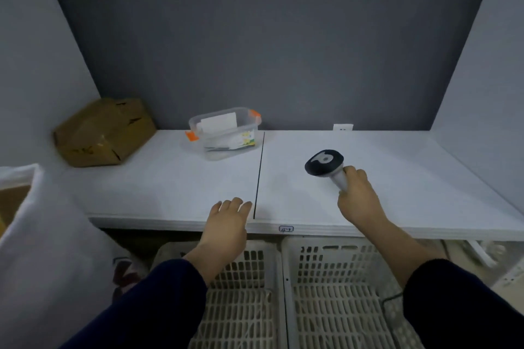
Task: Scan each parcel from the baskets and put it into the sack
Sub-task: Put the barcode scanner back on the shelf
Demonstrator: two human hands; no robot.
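My right hand (358, 198) grips the grey handle of a barcode scanner (324, 163), whose dark head lies on the white table (170, 178) right of the centre seam. My left hand (228, 221) rests flat at the table's front edge, fingers straight, holding nothing. Two white slatted baskets (243, 309) (334, 292) stand under the table in front of me; no parcel shows in them. The white sack (42, 235) stands at the left, its mouth open with brown cardboard showing inside. A crumpled brown cardboard parcel (105, 133) lies in the table's back left corner.
A clear plastic box (224, 133) with orange clips holds papers at the back centre of the table. A wall socket (343, 127) sits at the back right. A shelf runs overhead. A dark cable (391, 299) lies on the right basket.
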